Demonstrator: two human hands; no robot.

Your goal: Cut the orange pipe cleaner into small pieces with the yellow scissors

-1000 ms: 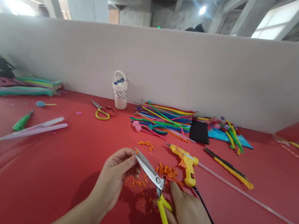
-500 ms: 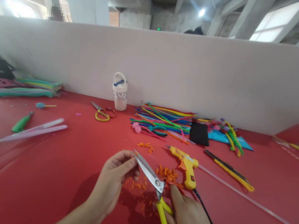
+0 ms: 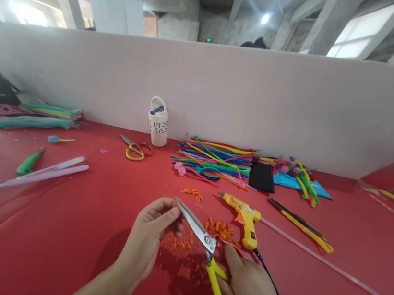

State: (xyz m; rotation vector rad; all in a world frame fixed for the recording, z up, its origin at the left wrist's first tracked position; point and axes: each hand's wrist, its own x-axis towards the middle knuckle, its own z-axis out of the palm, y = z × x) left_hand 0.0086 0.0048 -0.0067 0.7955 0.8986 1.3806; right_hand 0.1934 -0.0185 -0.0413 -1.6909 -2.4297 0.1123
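My right hand is closed round the yellow handles of a pair of scissors, whose blades point up and to the left. The blade tips meet the fingertips of my left hand. Its thumb and forefinger pinch a small orange piece of pipe cleaner, mostly hidden by the fingers. Below the blades lie orange clippings and fine fluff. A pile of short orange pipe cleaner pieces sits just right of the blades, and a smaller group of orange pieces lies beyond my left hand.
Right of the pile rests a yellow glue gun with a black cable and a clear glue stick. Tweezers lie farther right. Behind are coloured pipe cleaners, a black phone-like slab, a white cup and other scissors.
Both hands and the scissors stay almost in place, with only a very slight shift at the blade tips. The blurred shape behind the partition at left is gone from view.
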